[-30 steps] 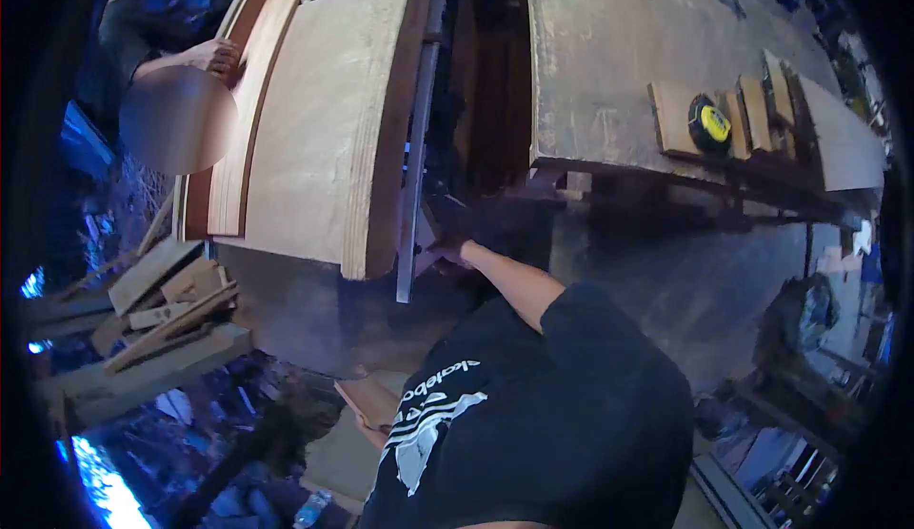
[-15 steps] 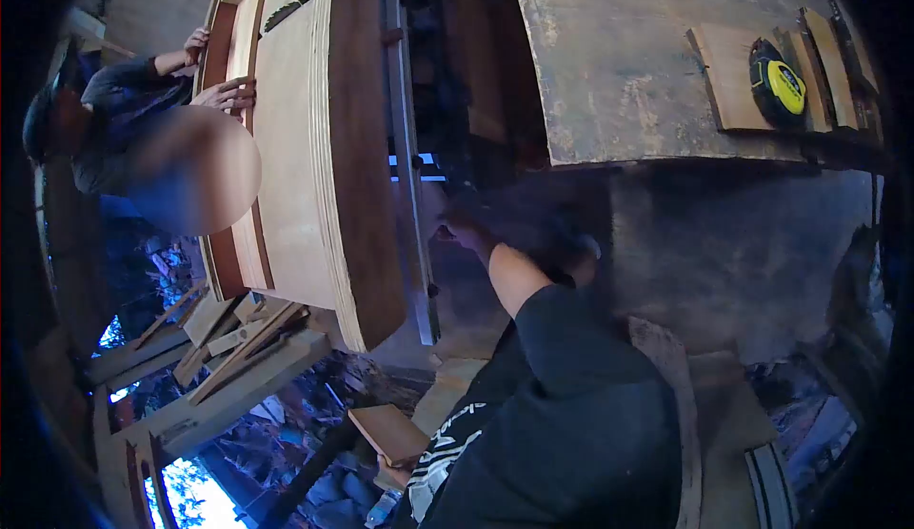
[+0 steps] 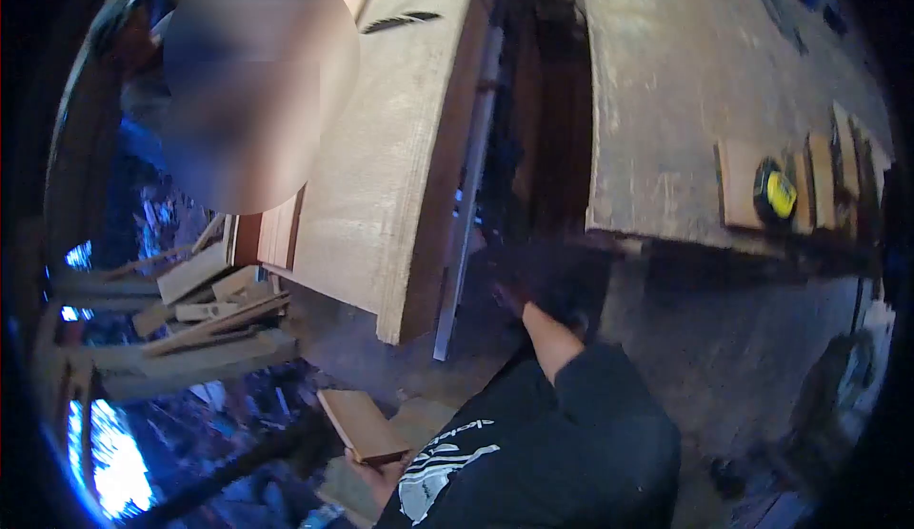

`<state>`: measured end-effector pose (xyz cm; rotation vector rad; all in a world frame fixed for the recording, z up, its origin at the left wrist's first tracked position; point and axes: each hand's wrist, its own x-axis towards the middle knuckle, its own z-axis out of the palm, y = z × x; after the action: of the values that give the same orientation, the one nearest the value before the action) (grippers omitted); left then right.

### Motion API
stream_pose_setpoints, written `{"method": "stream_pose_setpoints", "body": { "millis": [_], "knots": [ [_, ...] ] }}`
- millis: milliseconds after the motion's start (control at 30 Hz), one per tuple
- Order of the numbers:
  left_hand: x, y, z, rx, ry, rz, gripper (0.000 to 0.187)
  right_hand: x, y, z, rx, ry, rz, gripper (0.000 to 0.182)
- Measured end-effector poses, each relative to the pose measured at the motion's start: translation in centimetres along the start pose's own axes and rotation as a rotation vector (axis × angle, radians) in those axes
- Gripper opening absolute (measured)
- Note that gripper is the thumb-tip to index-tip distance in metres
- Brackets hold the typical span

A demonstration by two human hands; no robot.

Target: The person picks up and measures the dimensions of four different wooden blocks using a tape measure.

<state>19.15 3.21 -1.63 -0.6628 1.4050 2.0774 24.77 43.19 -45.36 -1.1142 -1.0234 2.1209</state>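
Note:
At the lower left, my left hand (image 3: 379, 477) grips a short wooden board (image 3: 360, 422) by its lower end, fingers wrapped round the edge. My right arm reaches toward the dark gap between two work surfaces. There my right hand (image 3: 512, 297) is in shadow and blurred, so its fingers do not show clearly. Close to it runs a long, straight metal strip (image 3: 464, 267) along the side of the pale plywood-topped bench (image 3: 381, 177).
A yellow-and-black tape measure (image 3: 777, 192) lies on wood pieces (image 3: 738, 181) on the worn right-hand table (image 3: 657, 119). Wood offcuts (image 3: 214, 305) are piled at the left. Across the bench is another person, largely covered by a blur. A black feather-shaped mark (image 3: 400, 21) shows on the plywood.
My view has swung, shifting the benches and tape measure in the picture. The board remains in my left hand. My right hand appears lower and farther right, beside the metal strip.

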Motion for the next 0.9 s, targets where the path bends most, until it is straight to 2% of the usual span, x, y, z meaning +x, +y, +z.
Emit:
{"method": "stream_pose_setpoints", "body": {
  "millis": [67, 133, 167, 267, 300, 333, 467, 533, 600, 667, 733, 767, 833, 867, 900],
  "knots": [
    [1.0, -0.1, 0.9, -0.07, -0.092, 0.026, 0.078, -3.0, -0.9, -4.6, -0.334, 0.165, -0.049, 0.054],
    [1.3, 0.3, 2.3, -0.085, -0.161, 0.009, 0.078, -8.7, -7.9, -7.6, -0.629, 0.38, -0.076, 0.066],
    [1.5, 0.8, 3.0, -0.049, -0.223, 0.002, 0.077, -11.5, -12.8, -8.0, -0.416, 0.361, 0.462, 0.069],
    [4.7, 0.1, 2.7, -0.167, -0.228, 0.085, 0.074, -14.7, -15.4, -13.9, -0.402, 0.444, 0.347, 0.067],
    [5.3, 0.2, 2.5, -0.182, -0.235, 0.074, 0.074, -16.0, -16.8, -15.8, -0.567, 0.439, 0.221, 0.067],
    [5.9, 0.4, 2.5, -0.188, -0.26, 0.143, 0.073, -17.4, -18.0, -17.1, -0.728, 0.436, 0.095, 0.067],
    [4.4, 1.7, 5.9, -0.185, -0.401, 0.276, 0.07, -21.8, -29.3, -15.3, -0.737, 0.498, -0.099, 0.063],
    [3.2, 2.6, 7.5, -0.144, -0.409, 0.407, 0.071, -22.5, -31.8, -15.9, -0.494, 0.469, -0.389, 0.054],
    [1.4, 2.8, 9.7, -0.044, -0.369, 0.585, 0.074, -23.5, -37.5, -14.2, -0.82, 0.597, -0.696, 0.042],
    [-1.1, 2.4, 12.7, 0.117, -0.334, 0.757, 0.076, -22.6, -41.1, -16.0, -0.993, 0.737, -0.808, 0.036],
    [-3.6, 0.8, 16.7, 0.255, -0.334, 0.881, 0.079, -23.0, -46.0, -16.7, -0.961, 0.766, -0.772, 0.041],
    [-4.7, -0.5, 18.9, 0.326, -0.362, 0.901, 0.081, -22.5, -47.9, -18.1, -0.965, 0.76, -0.775, 0.041],
    [-6.8, -4.3, 24.6, 0.45, -0.474, 0.883, 0.084, -21.3, -50.7, -20.9, -1.342, 0.921, -1.052, 0.045],
    [-7.8, -6.7, 27.6, 0.469, -0.564, 0.839, 0.086, -20.7, -51.3, -22.2, -1.342, 0.884, -1.066, 0.045],
    [-8.3, -9.2, 31.1, 0.392, -0.692, 0.75, 0.099, -20.1, -51.5, -23.4, -1.334, 0.813, -1.056, 0.047]
  ]
}}
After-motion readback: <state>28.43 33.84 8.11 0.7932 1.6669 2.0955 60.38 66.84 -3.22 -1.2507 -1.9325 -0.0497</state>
